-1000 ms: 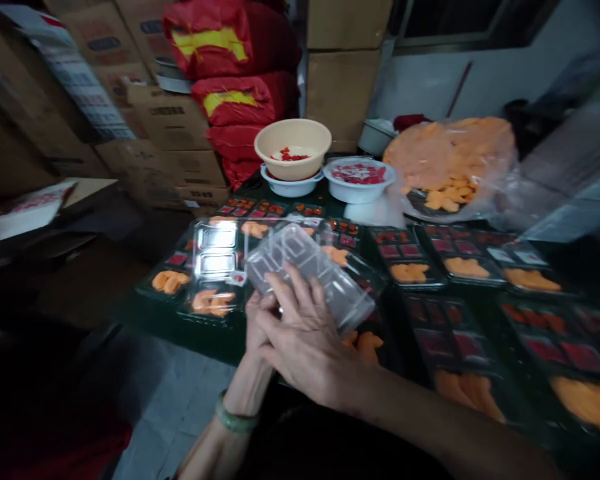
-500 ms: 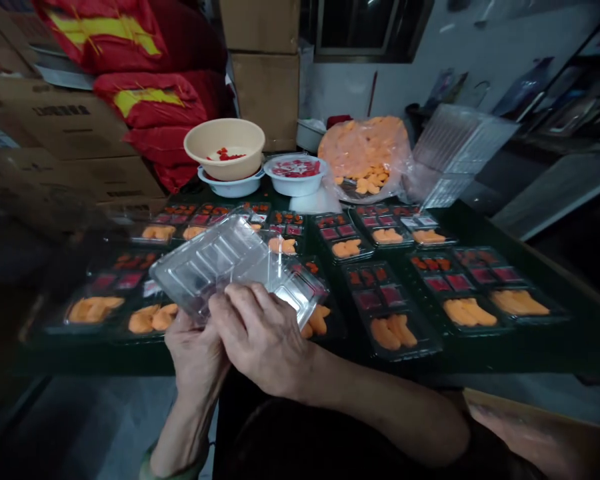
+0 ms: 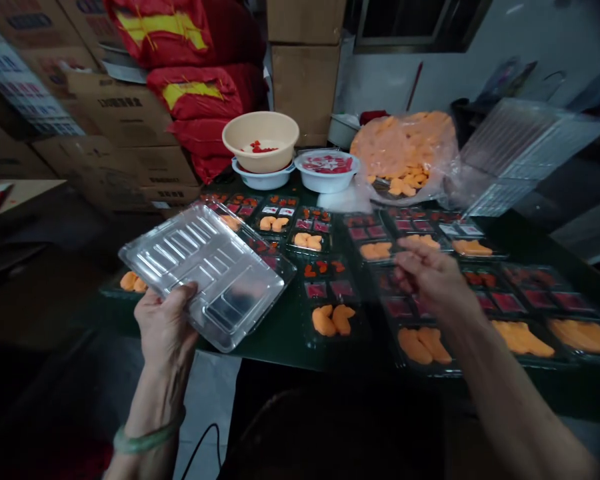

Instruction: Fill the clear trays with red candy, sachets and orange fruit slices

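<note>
My left hand [image 3: 170, 320] grips a clear plastic tray [image 3: 205, 267] by its near left edge, thumb on top. Moulded compartments and ribs show across the tray, which is tilted above the table. Out to the right, my right hand [image 3: 425, 273] hovers over the filled trays, apart from my left. Its fingers are curled together and slightly blurred; whatever they may hold is not visible. Between the hands lies a filled tray [image 3: 333, 300] with orange pieces [image 3: 333, 320], red squares and small red bits in separate compartments.
Rows of similar filled trays cover the dark green table [image 3: 290, 350]. Behind them stand a cream basin [image 3: 260, 137], a white basin [image 3: 327, 180], a bag of orange pieces [image 3: 405, 150] and a stack of clear trays [image 3: 515, 147]. Cardboard boxes [image 3: 135, 120] and red bundles [image 3: 205, 93] fill the back left.
My hands have come apart: the right has swung away to the right, while the left keeps the clear tray and has shifted left. The view has turned slightly left.
</note>
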{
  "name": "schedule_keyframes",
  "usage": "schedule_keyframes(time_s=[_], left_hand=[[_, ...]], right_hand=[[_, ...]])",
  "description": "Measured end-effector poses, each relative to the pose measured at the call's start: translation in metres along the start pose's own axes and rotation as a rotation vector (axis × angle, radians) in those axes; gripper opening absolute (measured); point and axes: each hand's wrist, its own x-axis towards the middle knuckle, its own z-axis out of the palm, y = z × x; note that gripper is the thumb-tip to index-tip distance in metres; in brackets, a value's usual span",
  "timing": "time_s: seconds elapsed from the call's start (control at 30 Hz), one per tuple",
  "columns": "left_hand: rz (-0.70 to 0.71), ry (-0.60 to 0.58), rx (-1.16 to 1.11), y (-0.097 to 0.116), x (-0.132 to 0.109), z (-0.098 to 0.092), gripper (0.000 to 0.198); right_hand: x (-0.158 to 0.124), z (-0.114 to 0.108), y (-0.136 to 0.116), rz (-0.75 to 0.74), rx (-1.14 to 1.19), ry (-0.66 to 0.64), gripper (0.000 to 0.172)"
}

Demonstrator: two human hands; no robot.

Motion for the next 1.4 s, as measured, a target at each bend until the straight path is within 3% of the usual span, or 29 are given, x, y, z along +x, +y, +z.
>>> schedule_keyframes(time_s=[0.1, 0.17, 0.33, 0.53, 0.67, 0.77, 0.83, 1.1, 1.4], left_hand=[[-0.014, 0.0, 0.011, -0.003, 0.001, -0.001, 0.018], [-0.033, -0.003, 0.009, -0.005, -0.001, 0.0, 0.018], [-0.059, -0.032, -0.01, -0.007, -0.002, 0.004, 0.021], [-0.09, -0.006, -0.014, -0.006, 0.002, 0.007, 0.02], [-0.094, -0.01, -0.018, -0.009, 0.002, 0.01, 0.019], [-0.097, -0.028, -0.014, -0.009, 0.0, 0.012, 0.017], [-0.099, -0.036, -0.01, -0.009, 0.0, 0.013, 0.018], [-0.164, -0.042, -0.018, -0.013, 0.0, 0.021, 0.018], [-0.209, -0.092, -0.01, -0.015, -0.004, 0.031, 0.018]], right_hand=[[-0.006, 0.015, 0.036, 0.105, -0.173, -0.064, 0.056], [-0.009, 0.027, 0.056, 0.087, -0.328, -0.069, 0.055], [-0.01, 0.038, 0.091, -0.224, -0.76, -0.009, 0.049], [-0.027, 0.049, 0.081, -0.495, -1.146, 0.071, 0.045], [-0.039, 0.086, 0.067, -0.64, -1.238, -0.146, 0.056], [-0.039, 0.11, 0.072, -0.56, -1.308, -0.328, 0.075], [-0.037, 0.113, 0.079, -0.466, -1.344, -0.354, 0.081], [-0.022, 0.076, 0.081, -0.223, -1.385, -0.268, 0.077], [-0.026, 0.083, 0.079, -0.144, -1.327, -0.225, 0.083]])
